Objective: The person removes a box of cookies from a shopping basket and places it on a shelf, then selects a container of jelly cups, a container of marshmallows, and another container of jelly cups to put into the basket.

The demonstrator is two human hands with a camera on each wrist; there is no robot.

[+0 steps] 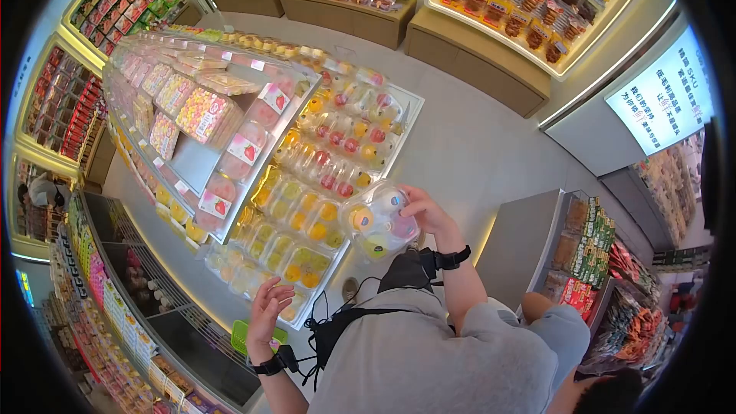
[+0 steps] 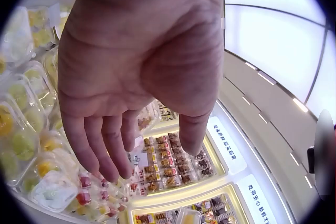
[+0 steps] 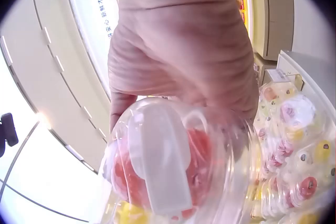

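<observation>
My right hand point(image 1: 431, 213) grips a clear plastic container point(image 1: 368, 236) by its edge, just off the corner of the low display. Round pale, yellow and purplish pieces show through its lid. In the right wrist view, a white plastic spoon point(image 3: 157, 148) lies against the clear wall, with red and yellow contents behind it. My left hand point(image 1: 271, 308) hangs in the air near the display's front edge, fingers loosely bent and nothing in them. Its palm point(image 2: 136, 61) fills much of the left wrist view. Rows of clear packs point(image 1: 305, 268) with yellow and green contents lie beside it.
A raised tiered shelf point(image 1: 203, 169) with pink and yellow packs stands behind the low display. At the left runs a dark metal rack point(image 1: 172, 314). A green basket point(image 1: 244, 335) sits below my left hand. Grey counters point(image 1: 514, 241) with bagged snacks stand at the right.
</observation>
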